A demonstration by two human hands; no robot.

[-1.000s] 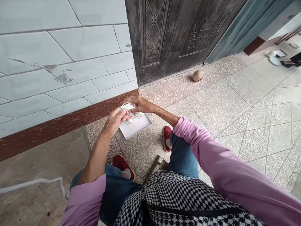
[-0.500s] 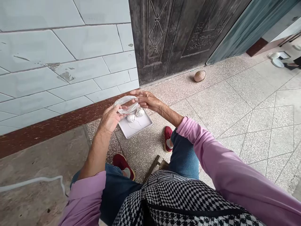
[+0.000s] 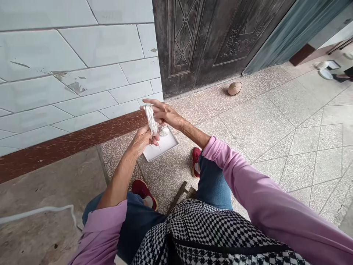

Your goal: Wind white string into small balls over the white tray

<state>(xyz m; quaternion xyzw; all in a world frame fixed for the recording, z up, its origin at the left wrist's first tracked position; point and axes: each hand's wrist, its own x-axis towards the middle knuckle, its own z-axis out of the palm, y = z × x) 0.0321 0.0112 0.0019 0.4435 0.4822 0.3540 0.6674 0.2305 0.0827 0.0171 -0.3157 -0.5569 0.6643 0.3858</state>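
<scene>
A skein of white yarn (image 3: 150, 118) is stretched between my two hands above a shallow white tray. My left hand (image 3: 143, 140) grips the lower end of the skein, its fingers closed round the strands. Higher up and to the right, my right hand (image 3: 167, 114) has the top of the loop over its fingers, some of them stretched out to the left. Behind the hands, a ball of white yarn (image 3: 164, 131) lies in the tray (image 3: 168, 146). The hands hide part of the tray, and a thin thread hangs down over it.
A tiled wall (image 3: 110, 48) and a dark carved door (image 3: 204, 44) stand ahead. A pale ball (image 3: 234, 88) rests on the floor by the door. My feet in red shoes (image 3: 143, 193) flank a low wooden stool (image 3: 179, 195). A white hose (image 3: 41, 210) lies at left.
The skein was an open, roughly level ring between both hands; now it is a narrow, upright bundle. My left hand has moved right, and my right hand slightly left and up.
</scene>
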